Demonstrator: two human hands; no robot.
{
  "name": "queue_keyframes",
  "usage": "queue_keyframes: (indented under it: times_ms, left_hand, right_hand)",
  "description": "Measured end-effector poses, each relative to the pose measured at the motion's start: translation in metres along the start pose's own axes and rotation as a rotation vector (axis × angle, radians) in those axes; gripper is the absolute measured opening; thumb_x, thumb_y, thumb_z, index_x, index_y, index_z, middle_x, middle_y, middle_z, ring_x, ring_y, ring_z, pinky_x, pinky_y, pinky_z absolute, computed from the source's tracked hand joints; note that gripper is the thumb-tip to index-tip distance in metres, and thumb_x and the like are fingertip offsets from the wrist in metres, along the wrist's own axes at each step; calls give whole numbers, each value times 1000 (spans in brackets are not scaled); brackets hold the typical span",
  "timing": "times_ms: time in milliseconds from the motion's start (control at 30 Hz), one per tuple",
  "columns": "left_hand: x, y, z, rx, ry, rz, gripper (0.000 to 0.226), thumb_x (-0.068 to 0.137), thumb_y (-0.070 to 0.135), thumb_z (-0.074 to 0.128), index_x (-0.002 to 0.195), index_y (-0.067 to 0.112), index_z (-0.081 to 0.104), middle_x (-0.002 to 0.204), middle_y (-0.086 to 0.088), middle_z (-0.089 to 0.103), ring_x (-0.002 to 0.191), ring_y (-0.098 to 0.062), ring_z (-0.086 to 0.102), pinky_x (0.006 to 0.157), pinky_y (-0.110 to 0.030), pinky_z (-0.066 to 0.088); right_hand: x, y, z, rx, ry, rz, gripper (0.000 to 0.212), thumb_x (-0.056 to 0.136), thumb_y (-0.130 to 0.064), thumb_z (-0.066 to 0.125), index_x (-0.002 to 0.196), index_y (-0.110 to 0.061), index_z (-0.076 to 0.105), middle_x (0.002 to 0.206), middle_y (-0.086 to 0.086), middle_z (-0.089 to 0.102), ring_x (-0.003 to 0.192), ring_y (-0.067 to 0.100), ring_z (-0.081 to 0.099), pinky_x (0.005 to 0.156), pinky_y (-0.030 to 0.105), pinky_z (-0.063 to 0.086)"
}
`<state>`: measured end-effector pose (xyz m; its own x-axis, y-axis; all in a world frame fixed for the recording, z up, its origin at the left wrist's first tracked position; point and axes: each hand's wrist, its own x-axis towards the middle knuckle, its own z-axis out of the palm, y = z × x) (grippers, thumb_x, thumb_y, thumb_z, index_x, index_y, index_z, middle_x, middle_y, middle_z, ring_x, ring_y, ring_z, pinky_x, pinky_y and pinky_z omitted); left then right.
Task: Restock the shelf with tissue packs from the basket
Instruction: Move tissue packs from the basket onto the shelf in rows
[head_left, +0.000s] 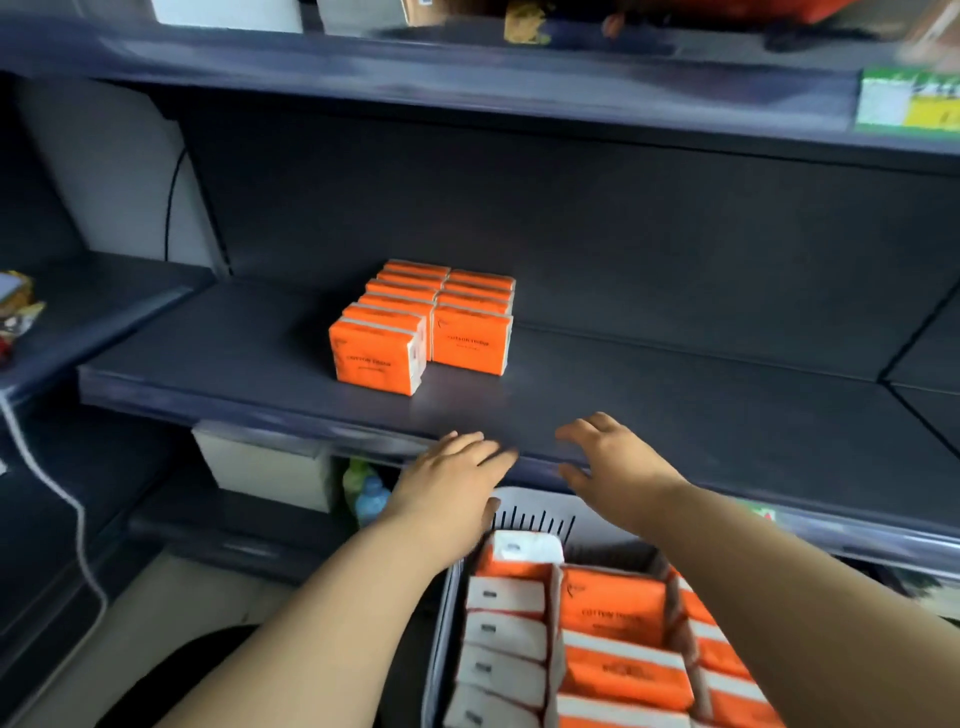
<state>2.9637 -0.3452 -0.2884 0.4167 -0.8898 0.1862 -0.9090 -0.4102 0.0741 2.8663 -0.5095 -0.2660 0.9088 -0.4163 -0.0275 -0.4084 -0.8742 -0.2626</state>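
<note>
We have the restocking started but far from done. On the dark shelf (675, 415) stands a block of orange tissue packs (423, 322), upright in two rows running front to back. The left row looks like five packs and the right like four, so the left row juts one pack further forward.

To the right of that block the shelf board lies bare all the way along, and there is open board to the left of it too, so most of the filling is left.

In front of the block and below it, past the shelf lip, sits our grey basket (540, 501). It is crowded with more orange-and-white basket packs (613, 618), some on edge and some flat, so plenty of stock waits.

Our left hand (452, 478) hovers in front of the block over the shelf lip, fingers straight and loosely together, pinching nothing. Our right hand (613, 457) hovers in front of the block and to its right, fingers spread and slightly bent, also empty. Both are a little blurred.

We judge that we are between packs, with the natural next spot the gap at the front of the right row.
</note>
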Motion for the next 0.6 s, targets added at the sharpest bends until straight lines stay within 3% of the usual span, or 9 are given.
queue_keyframes:
  times_ms: [167,367,600]
  left_hand:
    - [-28,24,12,-42,-71,45,53,95,30,45,145,25,27,149,8,29,139,-10,20,111,-21,12]
    - [-37,36,36,-87,-240,12,43,91,28,50,133,24,45,135,7,45,127,-17,39,99,-30,40]
    - [-28,55,56,-128,-364,56,42,90,29,50,132,26,46,133,4,48,124,-24,44,95,-39,45]
  right_hand:
    - [-36,10,16,24,-44,59,44,92,-30,54,134,-22,46,136,3,44,123,23,46,102,29,39]
    - [-64,30,43,41,-117,125,43,90,-23,54,132,-22,49,139,2,43,125,22,46,104,27,37]
    - [-71,58,62,-18,-215,180,51,88,-22,57,137,-26,43,140,-1,43,127,20,43,106,28,37]
